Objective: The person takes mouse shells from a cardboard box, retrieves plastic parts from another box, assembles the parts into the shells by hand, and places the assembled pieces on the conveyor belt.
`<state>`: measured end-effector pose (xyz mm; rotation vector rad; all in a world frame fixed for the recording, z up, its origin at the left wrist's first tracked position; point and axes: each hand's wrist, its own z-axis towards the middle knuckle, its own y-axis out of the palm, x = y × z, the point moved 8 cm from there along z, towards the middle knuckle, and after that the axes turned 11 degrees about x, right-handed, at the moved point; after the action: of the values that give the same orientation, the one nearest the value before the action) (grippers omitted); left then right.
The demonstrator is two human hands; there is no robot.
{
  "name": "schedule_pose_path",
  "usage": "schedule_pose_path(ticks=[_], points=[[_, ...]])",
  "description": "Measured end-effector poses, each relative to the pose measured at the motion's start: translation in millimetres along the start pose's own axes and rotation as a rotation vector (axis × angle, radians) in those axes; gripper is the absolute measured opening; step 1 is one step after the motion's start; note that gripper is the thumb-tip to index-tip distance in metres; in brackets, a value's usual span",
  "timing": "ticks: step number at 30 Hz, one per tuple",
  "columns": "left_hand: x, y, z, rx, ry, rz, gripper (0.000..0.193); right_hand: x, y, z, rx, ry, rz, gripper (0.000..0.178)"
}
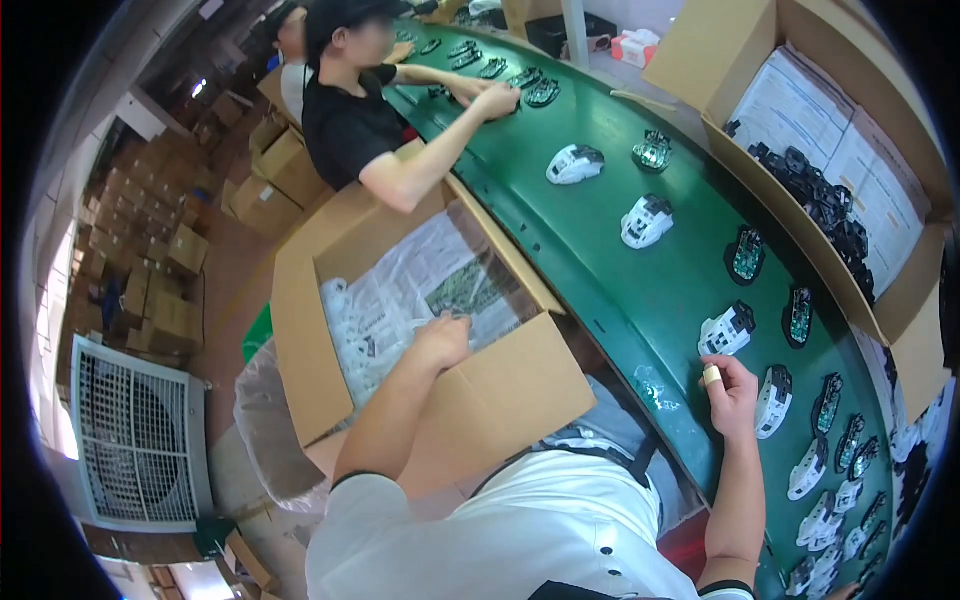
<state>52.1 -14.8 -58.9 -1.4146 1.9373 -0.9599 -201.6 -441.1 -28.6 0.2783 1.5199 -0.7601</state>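
My left hand reaches into a large open cardboard box. Its fingers are curled down at the clear plastic wrapping; what they hold, if anything, is hidden. Over the green conveyor belt, my right hand has its fingers closed at the near end of a white computer mouse shell. A pale yellow band wraps one of its fingers. Close beside that hand lies another white mouse shell with a black end.
More white shells and dark mouse bases with green circuit boards lie along the belt. A carton of black parts stands on its far right side. A co-worker handles parts farther up. A fan unit stands at left.
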Motion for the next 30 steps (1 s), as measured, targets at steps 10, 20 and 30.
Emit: schedule_pose_path(ticks=[10, 20, 30], points=[[15, -16, -7, 0.21, 0.151, 0.068, 0.051, -13, -3, 5, 0.022, -0.123, -0.108, 0.019], [17, -29, -3, 0.379, 0.119, 0.061, 0.052, -20, -3, 12, 0.033, -0.13, -0.102, 0.021], [16, -58, -27, 0.6, -0.023, -0.081, 0.066, -21, -11, 10, 0.048, -0.128, -0.091, 0.019]])
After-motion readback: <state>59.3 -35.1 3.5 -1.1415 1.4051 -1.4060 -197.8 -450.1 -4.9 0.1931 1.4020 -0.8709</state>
